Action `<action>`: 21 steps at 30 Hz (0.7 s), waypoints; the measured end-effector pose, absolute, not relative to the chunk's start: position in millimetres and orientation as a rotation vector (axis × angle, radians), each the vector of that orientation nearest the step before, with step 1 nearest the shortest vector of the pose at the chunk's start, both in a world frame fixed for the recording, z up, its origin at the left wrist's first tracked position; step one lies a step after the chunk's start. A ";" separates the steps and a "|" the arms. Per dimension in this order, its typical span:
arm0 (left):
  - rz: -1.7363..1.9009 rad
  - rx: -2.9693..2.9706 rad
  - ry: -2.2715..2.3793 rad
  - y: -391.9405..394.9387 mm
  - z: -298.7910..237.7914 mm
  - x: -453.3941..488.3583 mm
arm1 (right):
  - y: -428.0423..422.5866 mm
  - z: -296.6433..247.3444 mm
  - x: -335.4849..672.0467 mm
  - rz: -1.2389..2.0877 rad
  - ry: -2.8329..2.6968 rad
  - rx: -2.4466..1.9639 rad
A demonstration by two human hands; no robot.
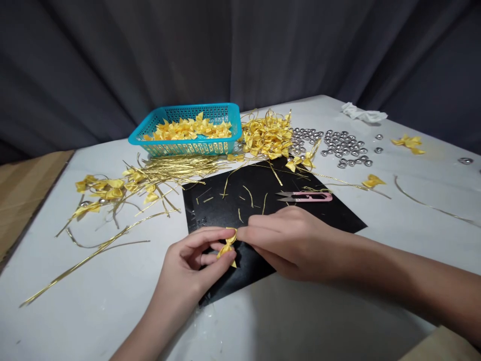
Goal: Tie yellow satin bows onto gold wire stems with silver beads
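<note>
Between the thumb and fingers of my left hand (pixel 199 260) is a yellow ribbon bow (pixel 227 244), held above the black mat (pixel 225 288). My right hand (pixel 289 240) is closed in a pinch at the bow's upper right side. What its fingertips grip is hidden behind the curled fingers. Pink-handled thread snips (pixel 310 196) lie on the mat just beyond my right hand, blades pointing left. Short gold cord offcuts (pixel 248 195) are scattered across the mat near them.
A turquoise basket (pixel 188 149) of yellow bows stands at the back. Beside it are a heap of corded bows (pixel 268 135) and many silver beads (pixel 343 144). Gold cords (pixel 180 169) lie in front of the basket. A white cloth (pixel 364 114) rests at the back right.
</note>
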State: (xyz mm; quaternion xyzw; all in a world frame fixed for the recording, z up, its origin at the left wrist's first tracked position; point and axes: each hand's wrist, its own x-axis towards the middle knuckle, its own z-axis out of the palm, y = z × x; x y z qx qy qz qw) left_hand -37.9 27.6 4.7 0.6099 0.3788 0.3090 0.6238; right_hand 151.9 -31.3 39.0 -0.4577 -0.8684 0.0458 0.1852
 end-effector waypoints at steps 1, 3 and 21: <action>0.711 1.399 0.873 27.1 5.0 -37.4 | -31.4 39.1 152.1 0.131 -2.447 -1.291; 0.722 1.388 0.890 25.9 5.9 -36.2 | -31.4 39.2 152.6 0.142 -2.447 -1.292; 0.731 1.340 0.949 21.0 9.0 -32.7 | -31.3 39.2 151.0 0.223 -2.462 -1.330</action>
